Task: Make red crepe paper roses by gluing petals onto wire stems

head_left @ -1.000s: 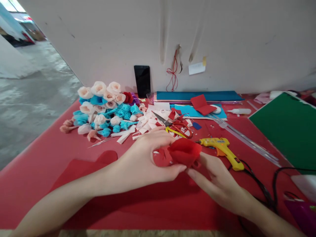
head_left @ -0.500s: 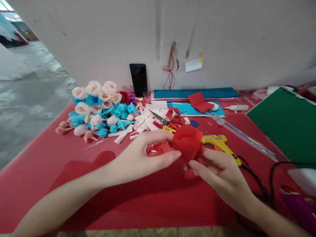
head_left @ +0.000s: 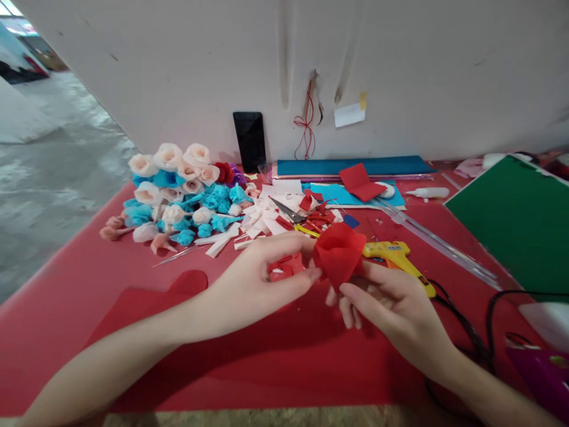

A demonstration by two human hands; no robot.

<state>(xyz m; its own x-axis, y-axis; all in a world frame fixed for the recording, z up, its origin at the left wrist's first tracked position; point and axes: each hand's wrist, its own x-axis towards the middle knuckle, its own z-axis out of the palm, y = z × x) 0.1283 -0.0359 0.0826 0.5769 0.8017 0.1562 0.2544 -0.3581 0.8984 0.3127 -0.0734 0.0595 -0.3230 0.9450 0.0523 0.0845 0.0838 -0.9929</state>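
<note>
A red paper flower [head_left: 338,252] with cupped, overlapping petals is held up between both hands above the red table. My left hand [head_left: 271,273] pinches its left side, thumb in front and forefinger behind. On the lower right, my right hand [head_left: 386,302] grips its base between thumb and fingers. Just behind the flower lies a yellow glue gun [head_left: 393,254] with a black cord. Scissors with yellow handles [head_left: 296,216] rest among white and red paper scraps [head_left: 262,216]. Under my left forearm are red paper pieces [head_left: 137,305].
Finished white, blue and red paper flowers [head_left: 178,190] are heaped at the back left. A black phone [head_left: 249,141] leans on the wall. Blue paper sheets [head_left: 351,166], clear plastic strips [head_left: 444,252], a white glue bottle [head_left: 428,193] and a green board [head_left: 515,222] occupy the right.
The flower has tilted a little, so its pointed base shows more. My left thumb has drawn back to its left edge, and my right fingers have spread slightly beneath it.
</note>
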